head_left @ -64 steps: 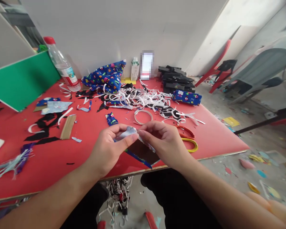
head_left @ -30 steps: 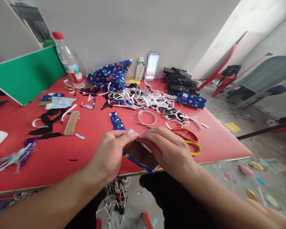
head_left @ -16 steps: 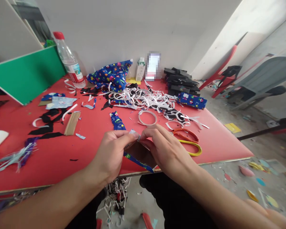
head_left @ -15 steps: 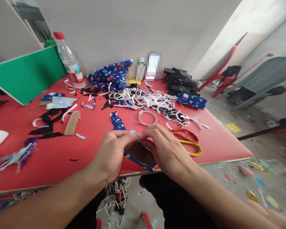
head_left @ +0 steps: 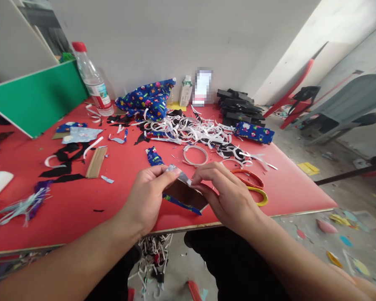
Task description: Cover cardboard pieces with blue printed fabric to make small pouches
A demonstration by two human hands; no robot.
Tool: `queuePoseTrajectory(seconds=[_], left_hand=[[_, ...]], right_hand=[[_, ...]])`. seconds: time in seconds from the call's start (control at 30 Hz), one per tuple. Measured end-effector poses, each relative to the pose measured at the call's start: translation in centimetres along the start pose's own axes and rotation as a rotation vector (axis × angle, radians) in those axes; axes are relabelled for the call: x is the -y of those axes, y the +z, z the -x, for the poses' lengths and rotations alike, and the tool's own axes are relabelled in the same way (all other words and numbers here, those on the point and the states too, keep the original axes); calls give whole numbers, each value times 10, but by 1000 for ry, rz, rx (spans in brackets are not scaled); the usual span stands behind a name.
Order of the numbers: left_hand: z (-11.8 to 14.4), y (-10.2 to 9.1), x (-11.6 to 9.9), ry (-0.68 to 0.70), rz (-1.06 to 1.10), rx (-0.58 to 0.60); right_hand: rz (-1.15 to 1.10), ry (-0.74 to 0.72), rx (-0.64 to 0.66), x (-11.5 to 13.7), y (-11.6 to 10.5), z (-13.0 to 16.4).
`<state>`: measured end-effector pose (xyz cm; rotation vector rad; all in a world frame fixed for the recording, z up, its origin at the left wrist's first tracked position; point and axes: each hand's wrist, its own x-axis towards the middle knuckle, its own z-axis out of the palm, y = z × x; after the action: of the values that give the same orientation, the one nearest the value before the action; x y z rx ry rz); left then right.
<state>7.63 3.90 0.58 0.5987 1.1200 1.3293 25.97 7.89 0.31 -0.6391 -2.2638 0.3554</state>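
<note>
Between my hands, over the table's front edge, is a brown cardboard piece (head_left: pixel 184 195) with blue patterned fabric folded along its near edge. My left hand (head_left: pixel 148 194) grips its left end, the thumb pressing on the pale turned-over flap. At the far right edge, the thumb and fingers of my right hand (head_left: pixel 227 194) pinch the flap's end. A blue patterned fabric strip (head_left: pixel 154 156) lies just beyond my left hand. Scissors with orange and yellow handles (head_left: pixel 249 179) rest beside my right hand, their blades hidden. Beyond my fingers is a roll of white tape (head_left: pixel 195 155).
White and black scraps (head_left: pixel 191 129) are heaped mid-table, before bunched blue fabric (head_left: pixel 146 98). A red-capped bottle (head_left: pixel 97 90) and a green board (head_left: pixel 40 98) stand at left. Black pieces (head_left: pixel 240 106) are stacked at back right, near a blue fabric-covered piece (head_left: pixel 253 132).
My right hand has shifted slightly right, away from my left thumb, along the flap. More of the pale flap and the brown cardboard shows between my hands.
</note>
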Motion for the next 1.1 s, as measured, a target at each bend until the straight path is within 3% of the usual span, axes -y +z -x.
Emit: queuePoseTrajectory(seconds=[0.17, 0.33, 0.53, 0.63, 0.7, 0.77, 0.83, 0.9, 1.0, 1.1], left_hand=[[-17, -11, -6, 139, 117, -160], [-30, -28, -15, 223, 182, -321], [-27, -31, -17, 256, 182, -333], [-23, -30, -15, 268, 147, -315], [-20, -27, -13, 274, 129, -287], [-16, -23, -10, 273, 108, -231], [-10, -18, -8, 264, 84, -159], [-5, -14, -7, 264, 72, -109], [-1, -16, -9, 263, 46, -56], [-3, -26, -13, 170, -162, 84]], right_hand=[[110, 106, -35, -27, -15, 5], [264, 351, 4, -65, -39, 16], [456, 617, 229, -80, -49, 21], [471, 568, 156, -67, -47, 18], [304, 502, -26, -50, -39, 13], [-85, 507, -143, -32, -26, 8], [-554, 624, -98, -17, -11, 3], [-832, 739, -13, -10, 0, 0], [-946, 830, 25, -13, 5, -1], [-946, 875, 84, -21, -1, 1]])
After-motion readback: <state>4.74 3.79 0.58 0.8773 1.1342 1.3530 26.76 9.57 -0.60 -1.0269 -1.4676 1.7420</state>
